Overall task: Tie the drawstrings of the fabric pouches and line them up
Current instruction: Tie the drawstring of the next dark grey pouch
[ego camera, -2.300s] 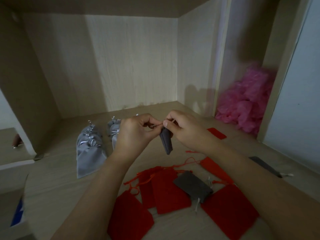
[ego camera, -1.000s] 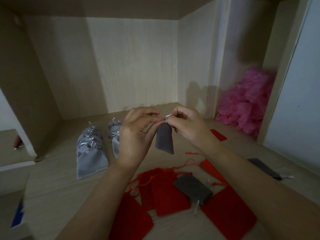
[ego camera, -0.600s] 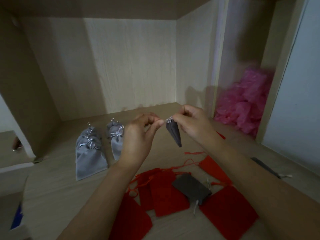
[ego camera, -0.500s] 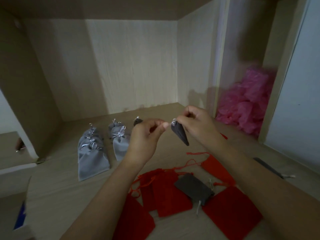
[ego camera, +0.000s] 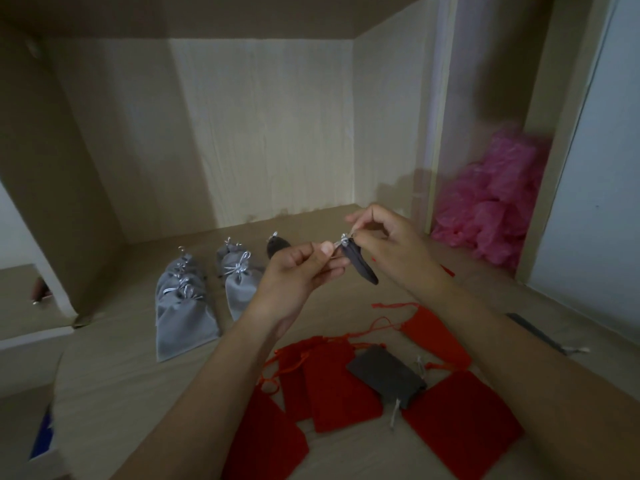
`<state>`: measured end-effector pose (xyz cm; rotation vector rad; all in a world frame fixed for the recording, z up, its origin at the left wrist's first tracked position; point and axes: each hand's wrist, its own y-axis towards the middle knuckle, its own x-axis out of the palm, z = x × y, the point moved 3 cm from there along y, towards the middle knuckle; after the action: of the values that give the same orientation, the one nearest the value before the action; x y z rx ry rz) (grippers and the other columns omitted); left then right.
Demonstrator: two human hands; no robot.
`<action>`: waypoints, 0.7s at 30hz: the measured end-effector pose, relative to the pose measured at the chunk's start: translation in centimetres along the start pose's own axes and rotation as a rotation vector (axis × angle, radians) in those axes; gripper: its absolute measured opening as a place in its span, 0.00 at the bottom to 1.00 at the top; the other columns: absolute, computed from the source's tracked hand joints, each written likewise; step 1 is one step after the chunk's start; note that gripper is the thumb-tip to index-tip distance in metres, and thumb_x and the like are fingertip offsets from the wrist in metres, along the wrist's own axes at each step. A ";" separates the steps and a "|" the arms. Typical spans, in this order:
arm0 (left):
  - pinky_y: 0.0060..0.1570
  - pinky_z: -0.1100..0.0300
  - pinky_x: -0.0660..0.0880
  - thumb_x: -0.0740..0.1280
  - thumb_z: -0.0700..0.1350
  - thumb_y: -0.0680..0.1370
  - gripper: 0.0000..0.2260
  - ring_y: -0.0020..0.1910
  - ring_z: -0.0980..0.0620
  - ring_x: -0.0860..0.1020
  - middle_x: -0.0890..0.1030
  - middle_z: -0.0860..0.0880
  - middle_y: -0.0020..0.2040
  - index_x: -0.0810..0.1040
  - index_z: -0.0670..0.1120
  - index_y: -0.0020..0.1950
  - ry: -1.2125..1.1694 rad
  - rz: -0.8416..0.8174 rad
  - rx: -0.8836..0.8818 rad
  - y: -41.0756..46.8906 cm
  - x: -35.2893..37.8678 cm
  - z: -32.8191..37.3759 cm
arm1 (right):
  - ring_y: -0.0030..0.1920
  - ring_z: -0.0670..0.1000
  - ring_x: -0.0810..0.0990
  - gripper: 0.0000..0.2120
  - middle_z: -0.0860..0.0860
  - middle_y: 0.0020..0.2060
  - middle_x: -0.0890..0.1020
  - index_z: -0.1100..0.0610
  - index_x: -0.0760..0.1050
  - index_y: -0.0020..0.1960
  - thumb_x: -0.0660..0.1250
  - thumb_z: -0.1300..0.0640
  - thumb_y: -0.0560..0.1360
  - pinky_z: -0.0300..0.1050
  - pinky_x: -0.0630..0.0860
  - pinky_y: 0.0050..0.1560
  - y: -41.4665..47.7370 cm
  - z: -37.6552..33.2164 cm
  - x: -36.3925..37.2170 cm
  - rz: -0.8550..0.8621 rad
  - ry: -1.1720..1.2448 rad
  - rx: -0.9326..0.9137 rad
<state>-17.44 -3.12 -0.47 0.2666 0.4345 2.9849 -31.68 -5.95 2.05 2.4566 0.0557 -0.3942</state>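
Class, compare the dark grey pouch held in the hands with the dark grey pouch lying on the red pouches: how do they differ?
The held pouch hangs tilted in the air, left hand and right hand pinching its silver string; the lying pouch rests on the red pouches. The held pouch is gathered narrow at the neck; the lying pouch is spread flat, string trailing loose. Both are dark grey.

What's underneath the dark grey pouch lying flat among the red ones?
The dark grey pouch overlaps an edge of the centre red pouch, and its near corner meets the near-right red pouch. Whatever sits beneath its middle, bare wood or string, is covered.
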 end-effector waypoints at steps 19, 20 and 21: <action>0.35 0.63 0.71 0.74 0.38 0.70 0.07 0.36 0.52 0.76 0.80 0.45 0.38 0.80 0.40 0.46 0.784 0.506 -0.077 5.0 -6.0 0.4 | 0.53 0.56 0.76 0.11 0.56 0.52 0.78 0.61 0.73 0.56 0.60 0.57 0.77 0.47 0.71 0.52 -1.3 6.6 0.4 -0.236 -0.783 0.038; 0.37 0.62 0.70 0.73 0.38 0.71 0.07 0.38 0.51 0.76 0.79 0.45 0.40 0.80 0.40 0.47 0.839 0.518 -0.090 5.6 -6.3 0.6 | 0.56 0.57 0.75 0.12 0.57 0.55 0.77 0.61 0.72 0.57 0.59 0.56 0.77 0.47 0.70 0.54 -1.8 7.2 0.5 -0.289 -0.859 0.033; 0.38 0.61 0.69 0.73 0.39 0.71 0.07 0.39 0.52 0.75 0.79 0.45 0.41 0.80 0.40 0.47 0.891 0.518 -0.103 6.3 -6.4 0.6 | 0.58 0.57 0.74 0.13 0.57 0.57 0.76 0.61 0.72 0.58 0.58 0.56 0.77 0.47 0.69 0.55 -2.1 7.7 0.6 -0.332 -0.905 0.039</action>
<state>-11.56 -9.83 0.95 -1.1687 0.2952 3.4447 -33.49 -8.94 -5.11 2.0823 0.0691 -1.6089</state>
